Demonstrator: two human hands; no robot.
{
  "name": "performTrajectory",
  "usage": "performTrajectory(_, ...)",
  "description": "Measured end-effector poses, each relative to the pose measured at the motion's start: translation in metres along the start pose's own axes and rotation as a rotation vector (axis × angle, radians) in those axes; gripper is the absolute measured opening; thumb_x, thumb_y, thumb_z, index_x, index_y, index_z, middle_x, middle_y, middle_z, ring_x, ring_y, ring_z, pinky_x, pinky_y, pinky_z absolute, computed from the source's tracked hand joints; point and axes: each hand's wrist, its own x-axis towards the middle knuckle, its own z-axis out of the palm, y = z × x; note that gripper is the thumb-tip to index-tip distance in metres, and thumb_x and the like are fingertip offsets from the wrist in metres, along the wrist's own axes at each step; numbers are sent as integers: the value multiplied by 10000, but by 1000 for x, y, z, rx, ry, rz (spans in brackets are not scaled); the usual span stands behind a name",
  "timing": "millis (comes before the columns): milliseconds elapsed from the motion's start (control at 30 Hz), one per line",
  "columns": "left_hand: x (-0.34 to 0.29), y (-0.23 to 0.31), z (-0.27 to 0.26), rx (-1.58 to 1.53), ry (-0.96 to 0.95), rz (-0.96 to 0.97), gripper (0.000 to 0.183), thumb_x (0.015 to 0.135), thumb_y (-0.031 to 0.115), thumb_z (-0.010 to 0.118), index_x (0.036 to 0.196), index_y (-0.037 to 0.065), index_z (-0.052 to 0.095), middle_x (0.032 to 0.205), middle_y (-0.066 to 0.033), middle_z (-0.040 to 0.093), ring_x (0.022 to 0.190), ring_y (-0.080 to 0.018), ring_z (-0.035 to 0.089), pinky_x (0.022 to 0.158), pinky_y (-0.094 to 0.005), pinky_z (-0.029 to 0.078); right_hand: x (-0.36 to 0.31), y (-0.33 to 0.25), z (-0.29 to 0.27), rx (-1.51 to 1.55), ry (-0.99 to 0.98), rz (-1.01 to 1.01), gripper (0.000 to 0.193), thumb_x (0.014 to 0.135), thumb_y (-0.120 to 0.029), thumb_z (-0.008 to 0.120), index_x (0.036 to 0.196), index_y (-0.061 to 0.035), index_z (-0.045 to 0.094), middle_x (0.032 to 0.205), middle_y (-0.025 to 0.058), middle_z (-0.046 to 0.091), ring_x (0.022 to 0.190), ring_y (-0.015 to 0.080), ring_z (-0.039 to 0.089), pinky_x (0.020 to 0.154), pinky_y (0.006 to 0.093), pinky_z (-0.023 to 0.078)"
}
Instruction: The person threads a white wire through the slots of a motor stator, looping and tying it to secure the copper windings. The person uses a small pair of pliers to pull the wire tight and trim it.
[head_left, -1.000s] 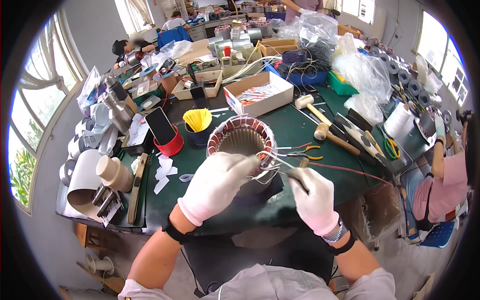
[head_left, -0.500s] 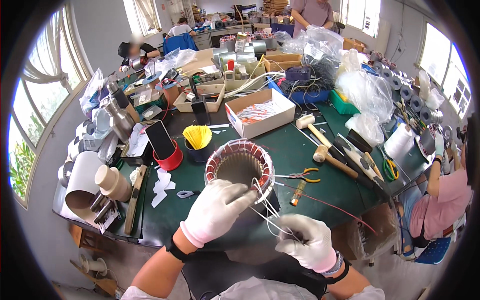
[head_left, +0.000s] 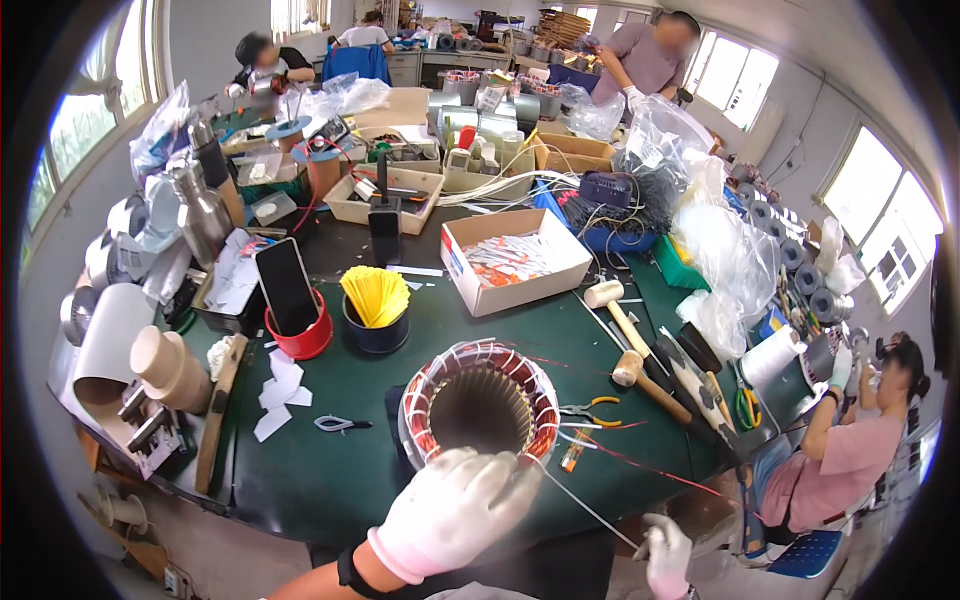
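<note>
A motor stator (head_left: pixel 415 410) stands on the green bench in front of me, its red copper winding bound round with white cord. My left hand (head_left: pixel 455 515), in a white glove, is closed over the near rim of the winding. Its fingertips are partly hidden there. From beside those fingers a white lacing cord (head_left: pixel 595 515) runs in a straight line down to the right. My right hand (head_left: pixel 665 555), also gloved, pinches the cord's far end low at the right, beyond the bench edge. Red lead wires (head_left: pixel 660 472) trail rightward from the stator.
Yellow-handled pliers (head_left: pixel 592 412) and a screwdriver (head_left: pixel 572 455) lie right of the stator, mallets (head_left: pixel 645 385) farther right. Small cutters (head_left: pixel 342 424), a tub of yellow strips (head_left: pixel 376 325) and a phone in a red holder (head_left: pixel 300 335) are left. Behind stands an open carton (head_left: pixel 515 262).
My right hand has moved down and right, away from the stator. The cord's loose loops have drawn out into one straight line. My left hand stays at the rim, and the whole view has shifted.
</note>
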Motion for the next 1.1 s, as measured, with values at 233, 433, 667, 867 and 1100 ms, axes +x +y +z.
performTrajectory(233, -7, 8, 2, -20, 27, -45, 433, 870, 163, 625, 1262, -10, 688, 1097, -173, 687, 976, -302, 694, 854, -426, 558, 48, -120, 25, -53, -152, -231, 260, 1009, 6, 591, 1223, 37, 737, 1041, 208, 767, 848, 312, 761, 765, 372, 598)
performTrajectory(433, -10, -1, 7, 2, -1, 27, 480, 937, 257, 560, 1312, -16, 682, 1138, -201, 717, 1007, -310, 715, 953, -447, 552, 85, -176, 44, -150, -132, -624, 358, 787, -151, 840, 1105, -5, 765, 964, 182, 734, 814, 392, 713, 712, 432, 553)
performTrajectory(667, -21, -13, 17, 82, 100, 159, 379, 1007, 216, 530, 1253, 32, 752, 1168, -176, 757, 1059, -299, 731, 1054, -491, 522, 112, -170, 52, 25, -360, -601, 337, 836, -166, 800, 1133, -8, 775, 951, 169, 748, 814, 352, 723, 712, 434, 553)
performTrajectory(867, -29, -20, 27, 19, 136, 170, 381, 1010, 219, 529, 1256, 33, 753, 1168, -174, 757, 1059, -298, 731, 1054, -495, 522, 104, -165, 48, 54, -377, -571, 315, 847, -158, 792, 1123, -6, 775, 944, 159, 751, 817, 341, 726, 711, 431, 554)
performTrajectory(1100, -32, -28, 23, 23, 123, 183, 382, 1014, 222, 527, 1259, 34, 753, 1168, -171, 758, 1059, -298, 731, 1054, -500, 522, 106, -156, 51, 74, -368, -617, 291, 859, -150, 783, 1110, -4, 774, 935, 149, 753, 822, 327, 730, 711, 429, 555)
